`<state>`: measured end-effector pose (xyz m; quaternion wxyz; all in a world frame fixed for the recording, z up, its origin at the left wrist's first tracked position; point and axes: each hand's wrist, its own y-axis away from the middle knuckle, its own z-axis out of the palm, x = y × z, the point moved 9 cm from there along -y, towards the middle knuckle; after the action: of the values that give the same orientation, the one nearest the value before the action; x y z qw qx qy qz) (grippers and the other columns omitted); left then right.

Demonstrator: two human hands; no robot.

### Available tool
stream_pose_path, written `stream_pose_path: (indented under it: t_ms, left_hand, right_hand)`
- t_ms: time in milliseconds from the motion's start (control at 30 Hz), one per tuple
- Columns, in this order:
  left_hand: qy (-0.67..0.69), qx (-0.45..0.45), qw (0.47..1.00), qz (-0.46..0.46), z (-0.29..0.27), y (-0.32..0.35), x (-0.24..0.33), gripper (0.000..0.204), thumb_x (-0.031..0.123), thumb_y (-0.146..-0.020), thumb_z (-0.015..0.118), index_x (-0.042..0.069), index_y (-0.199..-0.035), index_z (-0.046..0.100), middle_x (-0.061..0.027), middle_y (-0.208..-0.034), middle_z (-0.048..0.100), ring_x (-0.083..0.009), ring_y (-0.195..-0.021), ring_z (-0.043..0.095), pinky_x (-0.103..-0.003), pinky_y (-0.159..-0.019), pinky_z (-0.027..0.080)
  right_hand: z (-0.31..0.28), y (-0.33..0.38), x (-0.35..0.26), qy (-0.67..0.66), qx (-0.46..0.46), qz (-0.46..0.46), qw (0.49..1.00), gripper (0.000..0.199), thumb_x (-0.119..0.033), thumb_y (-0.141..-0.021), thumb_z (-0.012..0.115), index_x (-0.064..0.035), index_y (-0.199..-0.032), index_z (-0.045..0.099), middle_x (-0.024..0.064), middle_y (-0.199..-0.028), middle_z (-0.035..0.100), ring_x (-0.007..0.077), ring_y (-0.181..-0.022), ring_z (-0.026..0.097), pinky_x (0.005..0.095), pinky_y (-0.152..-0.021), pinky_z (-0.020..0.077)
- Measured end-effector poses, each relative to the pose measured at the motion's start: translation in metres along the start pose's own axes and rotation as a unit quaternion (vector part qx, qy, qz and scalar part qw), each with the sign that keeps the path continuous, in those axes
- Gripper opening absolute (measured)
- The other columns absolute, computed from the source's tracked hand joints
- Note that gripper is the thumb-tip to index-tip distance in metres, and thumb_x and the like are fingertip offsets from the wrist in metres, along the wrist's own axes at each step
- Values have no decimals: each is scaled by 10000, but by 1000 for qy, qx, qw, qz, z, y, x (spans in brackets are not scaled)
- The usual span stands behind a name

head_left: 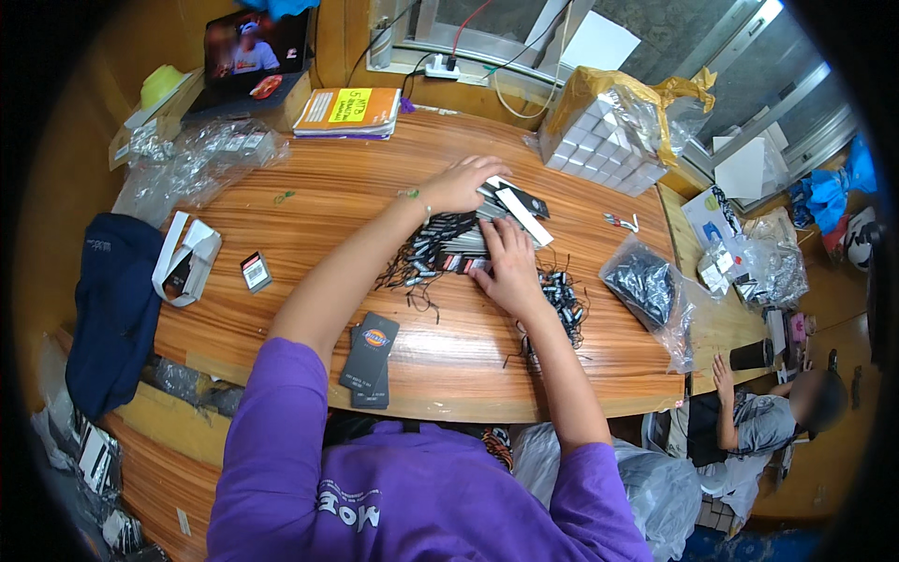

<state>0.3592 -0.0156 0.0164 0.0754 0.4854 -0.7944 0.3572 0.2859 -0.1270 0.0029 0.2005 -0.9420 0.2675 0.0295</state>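
Observation:
A row of dark hang tags (pixel 467 245) lies on the wooden table in front of me, packed on edge with thin black cords bunched beside it. My left hand (pixel 459 185) reaches over the row's far end, fingers stretched out near a white strip (pixel 524 216) and a black tag (pixel 530 201). Spread flat, the fingers of my right hand (pixel 510 267) rest on the near right side of the row. Under my right forearm lies a heap of black strings with small fasteners (pixel 565 302). Two larger dark tags (pixel 368 356) overlap near the table's front edge.
A clear bag of black pieces (pixel 641 281) lies to the right. Wrapped white boxes (pixel 599 140) stand at the back. Leftward are a small tag (pixel 254 272), a white paper loop (pixel 192 258) and dark blue cloth (pixel 114 309). Another person (pixel 763 417) sits at right.

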Motion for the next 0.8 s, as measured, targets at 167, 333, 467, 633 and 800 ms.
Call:
stream_pose_path:
  t_ms: [167, 333, 467, 633, 800]
  left_hand:
    - [73, -223, 966, -113, 57, -33, -47, 687, 522, -864, 520, 52, -1353, 410, -194, -1414, 371, -358, -1305, 337, -416, -1083, 266]
    - [-27, -261, 959, -105, 69, -46, -33, 785, 663, -840, 421, -10, -1228, 535, -247, -1228, 539, -374, -1172, 488, -413, -1012, 354]
    - [94, -308, 931, -171, 75, -38, -40, 813, 697, -840, 384, -27, -1132, 610, -255, -1140, 593, -375, -1105, 537, -384, -984, 385]
    - [163, -307, 925, -151, 50, -40, -8, 637, 512, -961, 329, 1, -1324, 442, -182, -1321, 496, -277, -1190, 480, -328, -1028, 331]
    - [186, -275, 928, -167, 60, -31, -45, 572, 438, -954, 397, -33, -1270, 474, -182, -1311, 499, -267, -1170, 485, -329, -1011, 345]
  right_hand:
    - [0, -2, -1, 1, -19, 3, 1000, 760, -247, -704, 735, -24, -1336, 377, 241, -1345, 361, 380, -1249, 355, 477, -1029, 284]
    - [6, 1, 5, 20, -27, 9, 999, 765, -273, -722, 723, -15, -1346, 365, 247, -1339, 372, 379, -1264, 343, 502, -1026, 294]
    - [4, -2, 3, 4, -12, 7, 1000, 782, -274, -712, 730, -20, -1352, 360, 223, -1349, 364, 382, -1253, 341, 478, -1027, 282]
    - [-3, -2, 10, 0, -5, 31, 1000, 811, -280, -690, 746, -20, -1354, 358, 210, -1358, 357, 375, -1222, 359, 471, -1015, 290]
    - [-6, -8, 7, 19, -3, 17, 1000, 832, -328, -678, 749, -2, -1342, 367, 221, -1336, 374, 354, -1221, 365, 474, -1001, 279]
